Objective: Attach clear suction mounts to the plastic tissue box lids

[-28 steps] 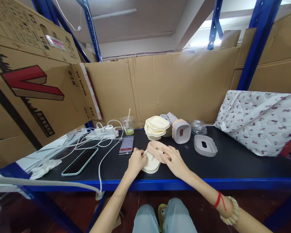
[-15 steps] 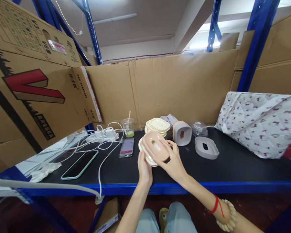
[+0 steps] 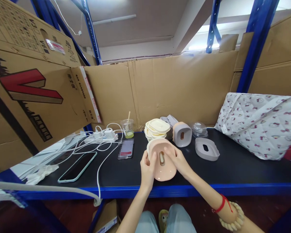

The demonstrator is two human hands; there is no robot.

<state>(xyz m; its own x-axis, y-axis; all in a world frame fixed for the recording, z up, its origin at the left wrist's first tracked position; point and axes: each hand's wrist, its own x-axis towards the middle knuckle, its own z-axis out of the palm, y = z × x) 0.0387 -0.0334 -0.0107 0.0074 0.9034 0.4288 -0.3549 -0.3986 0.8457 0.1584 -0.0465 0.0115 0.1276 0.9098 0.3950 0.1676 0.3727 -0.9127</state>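
Pink slotted cover (image 3: 166,171) held near the table's (image 3: 111,173) front edge, before the stack of cream lids (image 3: 157,125); contact of its lower edge with the table cannot be told. It is gripped at both sides by the left hand (image 3: 147,170) and right hand (image 3: 181,161), thumbs laid on the glossy face. That face is turned toward the wearer, tilted. Slot and long axis are directed roughly away from the body. A cream rim (image 3: 148,148) is seen behind.
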